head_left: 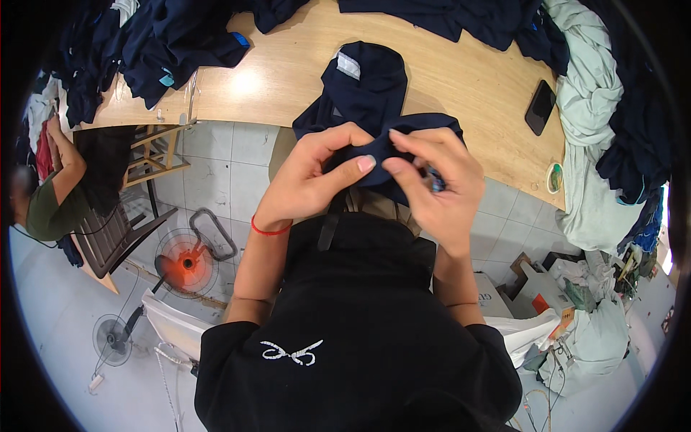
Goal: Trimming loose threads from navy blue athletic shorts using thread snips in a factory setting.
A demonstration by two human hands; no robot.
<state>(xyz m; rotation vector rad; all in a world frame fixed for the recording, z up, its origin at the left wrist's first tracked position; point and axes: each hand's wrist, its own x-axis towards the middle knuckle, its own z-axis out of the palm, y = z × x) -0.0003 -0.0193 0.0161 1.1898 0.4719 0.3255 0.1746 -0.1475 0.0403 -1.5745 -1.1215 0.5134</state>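
Note:
A dark navy garment [367, 79] lies bunched at the table's near edge, a white label patch [348, 66] showing on its far part. My left hand [320, 169] grips a fold of it between thumb and fingers, the thumb lying on top. Close beside it, my right hand [443, 180] pinches the same cloth with thumb and forefinger. Tucked in the right palm is a small blue-and-dark object [435, 178], mostly covered by the fingers; its kind cannot be made out. Part of the cloth hangs over the edge toward me.
Piles of navy garments [176, 43] line the far side of the wooden table [281, 86]. At right are a black phone [540, 107], a small round dish [554, 177] and pale green cloth [586, 79]. A red-centred fan [188, 263] and another person [54, 191] are at left.

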